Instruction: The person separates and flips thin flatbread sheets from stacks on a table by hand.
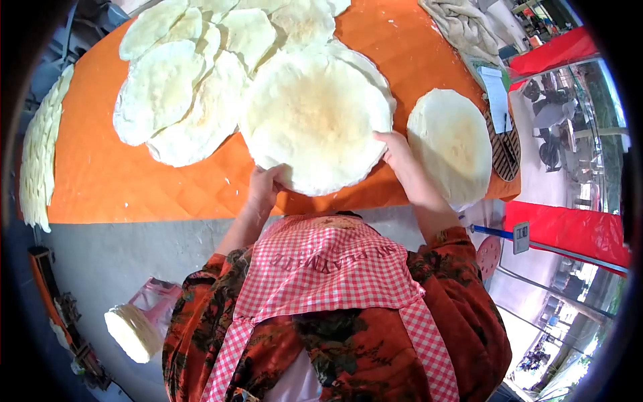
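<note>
left hand (266, 184): thumb over near rim, closed on the large round flatbread (315, 120) | right hand (396, 153): pinching its right edge | flatbread: over the orange cloth (167, 194), beside overlapping flatbreads (161, 87) (pale, faintly browned in places) | right of it: oval-looking stack (450, 144), near a dark slatted object (506, 151)

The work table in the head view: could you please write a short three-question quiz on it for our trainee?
1. Which hands grip the large round flatbread? a) left hand and right hand; b) neither; c) right hand alone.
2. True or false: the lone flatbread lies left of the large one.
3. Fill in: the table cover is ____ in colour.

Key: 1 a; 2 false; 3 orange.
</note>
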Motion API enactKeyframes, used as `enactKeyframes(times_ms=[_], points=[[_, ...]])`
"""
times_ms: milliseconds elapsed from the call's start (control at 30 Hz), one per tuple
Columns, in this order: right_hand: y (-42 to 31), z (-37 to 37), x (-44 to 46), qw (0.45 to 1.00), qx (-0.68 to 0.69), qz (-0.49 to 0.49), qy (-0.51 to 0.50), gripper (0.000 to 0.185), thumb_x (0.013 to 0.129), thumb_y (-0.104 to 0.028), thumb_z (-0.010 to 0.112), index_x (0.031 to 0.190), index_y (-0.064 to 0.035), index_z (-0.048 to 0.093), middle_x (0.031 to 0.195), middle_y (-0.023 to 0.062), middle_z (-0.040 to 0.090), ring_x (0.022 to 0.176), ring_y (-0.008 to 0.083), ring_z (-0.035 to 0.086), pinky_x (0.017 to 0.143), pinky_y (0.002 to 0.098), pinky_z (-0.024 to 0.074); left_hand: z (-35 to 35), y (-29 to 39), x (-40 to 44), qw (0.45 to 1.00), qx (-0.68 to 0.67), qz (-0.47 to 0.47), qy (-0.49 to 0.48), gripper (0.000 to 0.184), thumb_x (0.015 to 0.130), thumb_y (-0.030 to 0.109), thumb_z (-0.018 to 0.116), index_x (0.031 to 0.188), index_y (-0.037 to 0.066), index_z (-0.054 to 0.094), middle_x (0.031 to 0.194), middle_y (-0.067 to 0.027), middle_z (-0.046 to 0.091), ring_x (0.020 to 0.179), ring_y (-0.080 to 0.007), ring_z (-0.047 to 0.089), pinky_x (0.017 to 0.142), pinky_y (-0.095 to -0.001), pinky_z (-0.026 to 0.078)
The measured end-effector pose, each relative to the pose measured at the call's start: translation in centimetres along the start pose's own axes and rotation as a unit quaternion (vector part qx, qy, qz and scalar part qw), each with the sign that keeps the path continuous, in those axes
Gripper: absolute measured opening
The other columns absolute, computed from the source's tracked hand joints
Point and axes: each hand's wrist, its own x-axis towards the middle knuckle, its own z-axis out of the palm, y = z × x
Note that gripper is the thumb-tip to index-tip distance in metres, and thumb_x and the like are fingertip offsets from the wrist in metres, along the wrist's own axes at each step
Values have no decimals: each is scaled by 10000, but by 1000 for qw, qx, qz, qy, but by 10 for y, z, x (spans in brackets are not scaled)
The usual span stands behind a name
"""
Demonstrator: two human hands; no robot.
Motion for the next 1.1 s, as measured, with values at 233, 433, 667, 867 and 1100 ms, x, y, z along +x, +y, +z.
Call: enactKeyframes(times_ms=[233, 433, 667, 867, 1100], points=[[-59, -7, 53, 994, 0, 24, -110, 561, 827, -154, 669, 1289, 77, 451, 1253, 176, 564, 1152, 284, 551, 1000, 393, 437, -1, 10, 9, 998, 55, -26, 26, 358, 826, 5, 578, 1175, -48, 514, 982, -169, 647, 779, -280, 662, 578, -385, 569], [-15, -4, 11, 988, 76, 53, -127, 552, 787, -68, 670, 1283, 52, 461, 1250, 168, 563, 1159, 289, 539, 1008, 439, 423, -12, 67, 2, 992, -84, 62, -66, 507, 932, 322, 501, 1316, -1, 428, 1222, -173, 566, 1072, -295, 584, 897, -414, 491], [53, 12, -44, 967, 172, 93, -165, 472, 901, -129, 571, 1328, 4, 421, 1313, 125, 518, 1215, 266, 490, 1048, 420, 374, -38, 18, -16, 991, -94, 29, -96, 575, 878, 159, 527, 1395, -1, 332, 1344, -183, 473, 1226, -322, 476, 1008, -450, 417], [-7, 14, -17, 970, 179, 37, -160, 534, 938, -285, 550, 1346, 24, 398, 1333, 144, 509, 1229, 273, 484, 1046, 418, 383, -35, 24, -3, 996, -67, 63, 18, 605, 742, -93, 551, 1325, -31, 401, 1194, -169, 574, 1080, -304, 583, 915, -406, 503], [1, 42, -23, 983, 29, 121, -132, 648, 730, 36, 619, 1336, 48, 391, 1246, 173, 545, 1181, 299, 512, 1006, 435, 427, -104, 61, 13, 999, 35, -15, -26, 505, 798, 38, 570, 1271, -86, 445, 1166, -163, 599, 1030, -276, 611, 912, -392, 503]])
